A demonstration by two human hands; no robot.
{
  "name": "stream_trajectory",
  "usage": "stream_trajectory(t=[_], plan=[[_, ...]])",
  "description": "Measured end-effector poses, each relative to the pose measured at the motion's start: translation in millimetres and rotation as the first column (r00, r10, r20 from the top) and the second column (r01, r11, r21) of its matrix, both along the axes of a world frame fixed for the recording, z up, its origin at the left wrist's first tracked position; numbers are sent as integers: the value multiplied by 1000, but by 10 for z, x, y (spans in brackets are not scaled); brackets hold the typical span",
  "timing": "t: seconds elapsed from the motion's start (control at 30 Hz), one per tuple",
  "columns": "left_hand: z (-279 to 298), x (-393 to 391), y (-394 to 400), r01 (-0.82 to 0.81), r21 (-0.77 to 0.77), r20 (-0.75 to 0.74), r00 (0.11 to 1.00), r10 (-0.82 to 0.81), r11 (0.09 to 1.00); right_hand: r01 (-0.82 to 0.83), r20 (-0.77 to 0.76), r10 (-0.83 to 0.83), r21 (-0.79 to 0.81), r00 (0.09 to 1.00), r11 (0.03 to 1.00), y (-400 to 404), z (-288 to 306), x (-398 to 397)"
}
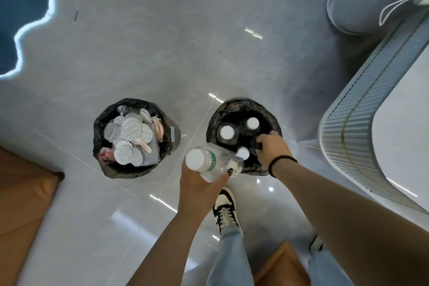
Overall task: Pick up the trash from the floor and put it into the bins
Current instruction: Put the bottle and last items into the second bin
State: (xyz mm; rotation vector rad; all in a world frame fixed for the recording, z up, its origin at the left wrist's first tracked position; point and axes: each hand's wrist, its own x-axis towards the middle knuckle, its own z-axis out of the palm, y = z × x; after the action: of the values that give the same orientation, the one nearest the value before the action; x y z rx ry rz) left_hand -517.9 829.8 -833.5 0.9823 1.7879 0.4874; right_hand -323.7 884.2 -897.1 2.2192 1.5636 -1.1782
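Clear bottle (212,165) | left hand (199,190) grips it | cap toward camera, base toward right bin (274,121)

Single head view, looking steeply down, close above two bins (243,134) on floor (185,42).

bottle (210,163): clear, white cap, green label
bin liners (210,127): black
discs (137,133): white, grey print, apparently text
floor (162,53): grey
shoe (226,210): black-and-cream

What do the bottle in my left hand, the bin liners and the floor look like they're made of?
Bottle: likely clear thin plastic, since the hand shows through it, with a white matte cap. Bin liners: probably thin black plastic film, crinkled and slightly shiny. Floor: apparently polished grey tile, with grout lines and mirrored lights.
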Motion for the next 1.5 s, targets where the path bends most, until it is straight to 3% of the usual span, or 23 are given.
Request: stream_trajectory(t=[0.2,0.3,0.4,0.5,0.57,0.7,0.87,0.97,1.07,1.2,1.27,1.37,1.43,1.5], plan=[[-17,-5,202,76,37,-10,997,-76,996,191,36,-189,-79,981,978,-120,-140,88],[-24,40,287,153,58,-24,988,-152,987,215,-41,-216,-9,976,976,-72,-79,177],[37,167,383,169,93,-5,985,-170,981,193,-308,-145,132,940,972,-37,130,184],[117,350,552,159,105,55,985,-165,982,106,-606,-48,60,794,993,-71,337,76],[102,461,684,148,66,72,986,-152,987,179,-673,-148,-23,725,984,-80,379,7],[-18,660,930,90,-39,117,990,-85,995,416,-549,-415,-130,725,900,22,218,-52],[-233,737,1007,-45,-119,113,992,59,992,505,-318,-558,-237,767,830,209,-184,-13],[-369,672,910,-72,-170,69,994,84,983,418,-230,-483,-278,845,865,301,-375,40],[-493,571,762,-89,-207,17,995,95,974,270,-130,-297,-190,946,944,359,-427,30],[-532,461,603,-93,-256,-6,995,95,962,191,-82,-200,-107,976,976,309,-483,21],[-534,419,529,-102,-283,-12,995,103,954,345,-115,-344,-9,932,938,266,-404,74],[-602,352,440,-132,-305,-18,991,133,943,677,-130,-664,124,736,726,138,-342,275],[-667,311,422,-174,-322,-14,984,179,931,800,-113,-792,73,601,596,-31,-393,411],[-755,296,417,-223,-326,-7,972,234,919,787,-75,-786,-18,613,616,-190,-484,492]])
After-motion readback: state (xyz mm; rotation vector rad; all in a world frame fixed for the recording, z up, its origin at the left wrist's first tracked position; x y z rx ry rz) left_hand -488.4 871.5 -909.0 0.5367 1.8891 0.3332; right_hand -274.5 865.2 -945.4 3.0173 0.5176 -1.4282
